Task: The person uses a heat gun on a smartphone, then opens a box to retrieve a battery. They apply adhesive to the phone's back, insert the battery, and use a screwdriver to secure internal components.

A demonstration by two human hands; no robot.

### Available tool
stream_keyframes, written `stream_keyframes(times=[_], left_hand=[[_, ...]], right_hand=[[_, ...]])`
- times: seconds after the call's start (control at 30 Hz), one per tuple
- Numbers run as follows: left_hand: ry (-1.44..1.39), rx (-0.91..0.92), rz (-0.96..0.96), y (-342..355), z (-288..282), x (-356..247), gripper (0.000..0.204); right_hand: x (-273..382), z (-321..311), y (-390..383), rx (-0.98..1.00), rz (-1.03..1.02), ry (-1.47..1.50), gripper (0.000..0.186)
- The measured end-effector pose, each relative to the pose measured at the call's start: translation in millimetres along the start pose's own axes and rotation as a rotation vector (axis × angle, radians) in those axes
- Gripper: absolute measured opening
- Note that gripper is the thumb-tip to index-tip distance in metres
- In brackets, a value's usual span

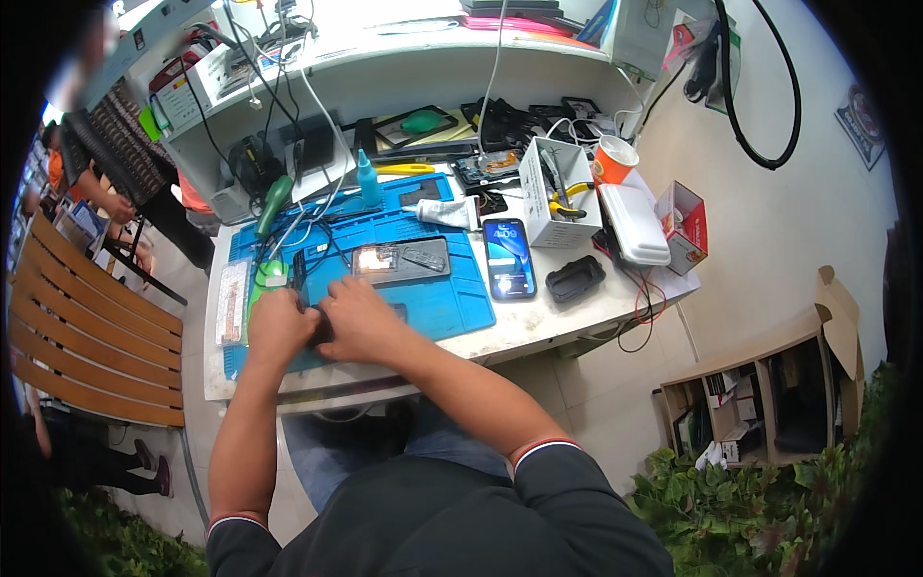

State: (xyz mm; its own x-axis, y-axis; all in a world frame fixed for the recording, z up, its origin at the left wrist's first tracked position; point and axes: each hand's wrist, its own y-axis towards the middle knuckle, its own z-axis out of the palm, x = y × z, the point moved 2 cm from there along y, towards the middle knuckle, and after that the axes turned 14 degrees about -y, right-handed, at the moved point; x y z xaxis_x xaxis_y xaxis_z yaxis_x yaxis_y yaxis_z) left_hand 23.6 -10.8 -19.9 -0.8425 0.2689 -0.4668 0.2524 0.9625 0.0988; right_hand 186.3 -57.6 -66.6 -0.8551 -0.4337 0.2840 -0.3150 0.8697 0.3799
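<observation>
The opened phone (pixel 401 260) lies on the mat (pixel 469 293), just beyond your right hand (pixel 358 319). Your left hand (pixel 279 327) curls close beside the right; I cannot tell how closed either grip is or what it holds. A lit phone (pixel 509 258) lies to the right.

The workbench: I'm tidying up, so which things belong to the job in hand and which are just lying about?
Likely in the job:
- blue mat, under the hands
- opened device on it

Probably lying about:
- orange-white cup
- red box

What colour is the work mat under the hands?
Bright blue; the mat shows best in the head view, the only one here.
</observation>
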Motion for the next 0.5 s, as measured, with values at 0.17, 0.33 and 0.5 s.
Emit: stream_keyframes(times=[0.17, 0.33, 0.5], left_hand=[[0.061, -0.007, 0.044, 1.2, 4.1, -3.5, 0.027], [0.136, -0.022, 0.07, 6.2, 12.2, 0.9, 0.025], [0.183, 0.01, 0.054, 7.0, 12.5, -5.7, 0.024]], right_hand=[[1.2, 0.9, -0.3, -0.011, 0.011, 0.01, 0.051], [1.9, 0.6, -0.6, -0.006, 0.014, 0.009, 0.05], [-1.6, 8.3, -1.4, -0.027, 0.01, -0.005, 0.05]])
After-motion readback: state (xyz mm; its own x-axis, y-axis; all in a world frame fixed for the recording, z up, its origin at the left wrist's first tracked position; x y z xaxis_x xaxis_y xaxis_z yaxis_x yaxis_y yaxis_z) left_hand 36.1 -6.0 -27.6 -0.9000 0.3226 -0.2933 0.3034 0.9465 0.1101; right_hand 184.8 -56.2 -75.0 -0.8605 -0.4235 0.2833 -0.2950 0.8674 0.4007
